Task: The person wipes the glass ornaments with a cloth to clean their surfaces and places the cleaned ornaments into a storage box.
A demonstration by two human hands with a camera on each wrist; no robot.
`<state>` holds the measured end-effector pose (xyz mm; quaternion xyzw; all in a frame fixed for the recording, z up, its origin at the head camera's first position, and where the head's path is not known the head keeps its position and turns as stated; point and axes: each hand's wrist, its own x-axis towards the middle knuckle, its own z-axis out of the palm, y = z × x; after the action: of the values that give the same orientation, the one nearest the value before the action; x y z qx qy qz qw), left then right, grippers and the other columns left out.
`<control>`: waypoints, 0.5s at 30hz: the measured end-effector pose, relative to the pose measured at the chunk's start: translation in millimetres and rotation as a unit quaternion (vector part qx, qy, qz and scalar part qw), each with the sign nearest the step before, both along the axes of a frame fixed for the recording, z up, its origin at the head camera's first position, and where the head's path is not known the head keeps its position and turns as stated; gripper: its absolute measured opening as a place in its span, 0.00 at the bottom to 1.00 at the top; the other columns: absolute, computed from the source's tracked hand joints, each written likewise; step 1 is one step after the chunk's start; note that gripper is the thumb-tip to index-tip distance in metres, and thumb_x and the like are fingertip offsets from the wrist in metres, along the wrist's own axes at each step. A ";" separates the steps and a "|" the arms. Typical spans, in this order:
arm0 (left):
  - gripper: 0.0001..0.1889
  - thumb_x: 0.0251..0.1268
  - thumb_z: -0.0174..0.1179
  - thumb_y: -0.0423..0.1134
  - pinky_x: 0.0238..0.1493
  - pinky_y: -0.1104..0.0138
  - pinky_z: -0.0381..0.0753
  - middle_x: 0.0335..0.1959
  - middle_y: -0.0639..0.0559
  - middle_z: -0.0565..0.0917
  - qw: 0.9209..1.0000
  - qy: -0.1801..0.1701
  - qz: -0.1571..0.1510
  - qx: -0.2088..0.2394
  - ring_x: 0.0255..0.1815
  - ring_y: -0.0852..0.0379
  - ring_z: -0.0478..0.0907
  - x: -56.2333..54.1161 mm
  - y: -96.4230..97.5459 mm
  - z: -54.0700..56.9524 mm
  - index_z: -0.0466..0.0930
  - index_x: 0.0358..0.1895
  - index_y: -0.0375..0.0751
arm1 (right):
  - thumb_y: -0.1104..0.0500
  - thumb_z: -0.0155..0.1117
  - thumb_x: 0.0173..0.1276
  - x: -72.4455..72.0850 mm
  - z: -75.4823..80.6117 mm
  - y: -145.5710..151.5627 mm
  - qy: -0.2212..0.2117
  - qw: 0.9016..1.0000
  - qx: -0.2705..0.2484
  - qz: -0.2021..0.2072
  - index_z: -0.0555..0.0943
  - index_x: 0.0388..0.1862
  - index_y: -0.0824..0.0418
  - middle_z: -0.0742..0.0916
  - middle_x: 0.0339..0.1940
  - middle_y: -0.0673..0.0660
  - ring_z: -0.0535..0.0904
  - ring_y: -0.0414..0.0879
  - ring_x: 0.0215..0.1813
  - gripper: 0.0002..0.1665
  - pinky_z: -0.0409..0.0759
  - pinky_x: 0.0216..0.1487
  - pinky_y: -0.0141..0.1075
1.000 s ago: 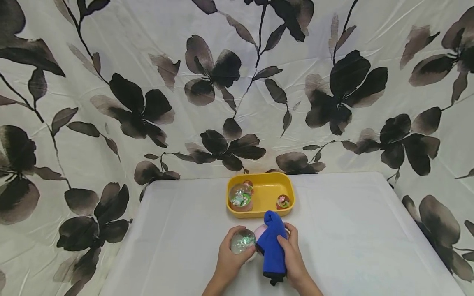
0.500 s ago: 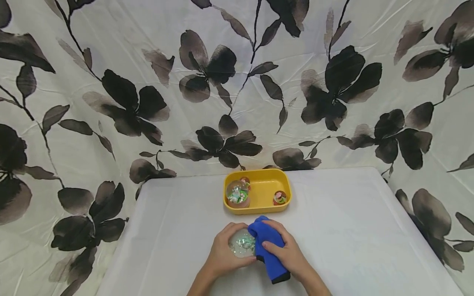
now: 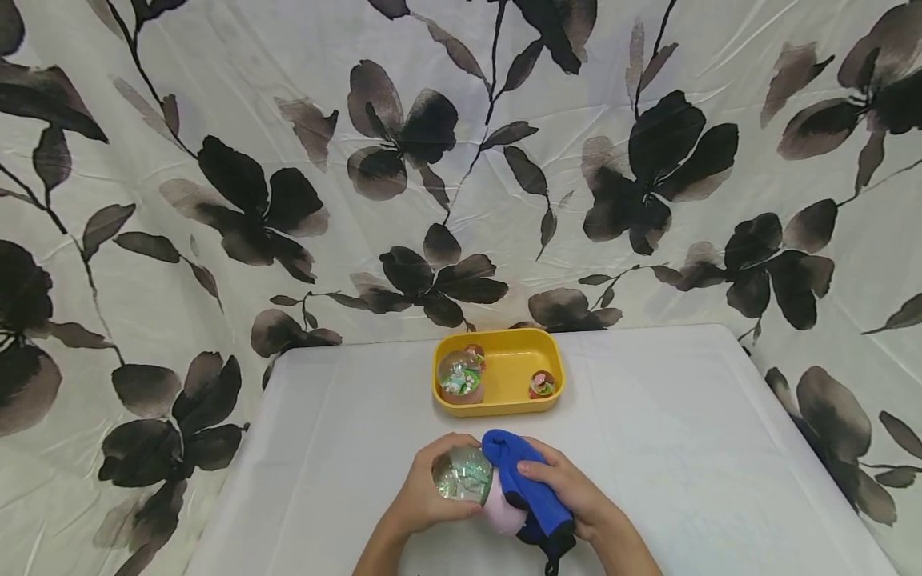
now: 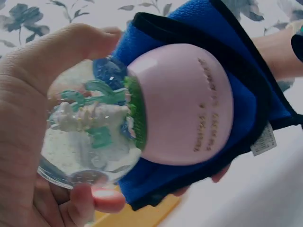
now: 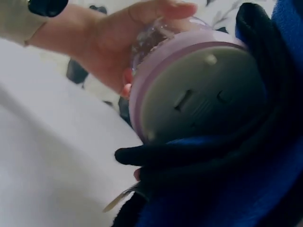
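My left hand (image 3: 425, 488) grips the clear dome of a snow globe (image 3: 463, 474), thumb and fingers curled round the glass. Inside the dome, in the left wrist view, are a white figure, green shapes and glitter. The globe lies tilted sideways, its pink base (image 4: 184, 104) with raised gold lettering turned toward my right hand (image 3: 569, 484). That hand holds a blue cloth (image 3: 529, 488) with black edging, wrapped part way round the base. In the right wrist view the base's flat underside (image 5: 203, 94) shows, with the cloth along its edge.
Beyond the hands a yellow tray (image 3: 515, 408) stands on the white table (image 3: 324, 432). In it are a larger snow globe (image 3: 461, 380) and a small one (image 3: 475, 352) at the left, and another small one (image 3: 542, 384) at the right. A floral curtain (image 3: 547, 184) hangs behind.
The globe has tipped onto its side and shifted slightly left in the left hand. The cloth has moved from the dome's side down over the base, and more of the pink base shows now.
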<state>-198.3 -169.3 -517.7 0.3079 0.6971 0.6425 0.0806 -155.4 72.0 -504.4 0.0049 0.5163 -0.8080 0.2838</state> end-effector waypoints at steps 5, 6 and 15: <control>0.30 0.41 0.71 0.36 0.51 0.58 0.76 0.48 0.34 0.79 0.996 -0.051 0.025 0.062 0.49 0.51 0.76 0.6 -0.6 -10.6 0.76 0.54 0.35 | 0.46 0.50 0.73 0.0 1.2 -0.5 -0.046 0.999 0.003 -0.009 0.45 0.78 0.63 0.70 0.66 0.68 0.74 0.55 0.56 0.45 0.77 0.53 0.46; 0.30 0.42 0.70 0.36 0.50 0.58 0.76 0.48 0.32 0.78 0.995 -0.060 0.029 0.078 0.49 0.51 0.75 1.2 -0.3 -12.6 0.76 0.54 0.33 | 0.45 0.50 0.73 0.2 1.6 -1.3 -0.051 0.999 0.005 -0.013 0.44 0.79 0.63 0.69 0.66 0.69 0.73 0.55 0.56 0.46 0.77 0.52 0.47; 0.24 0.56 0.58 0.41 0.35 0.64 0.81 0.47 0.45 0.79 0.972 -0.165 0.072 0.154 0.42 0.54 0.77 10.3 8.4 -17.6 0.71 0.57 0.39 | 0.48 0.54 0.70 2.3 3.8 -16.8 0.078 0.993 0.065 -0.061 0.44 0.79 0.54 0.55 0.75 0.69 0.57 0.64 0.68 0.46 0.64 0.63 0.54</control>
<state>-188.0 -160.9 -535.3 0.1553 0.5871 0.7883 0.0989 -153.1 55.2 -500.6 -0.0080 0.5870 -0.7863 0.1925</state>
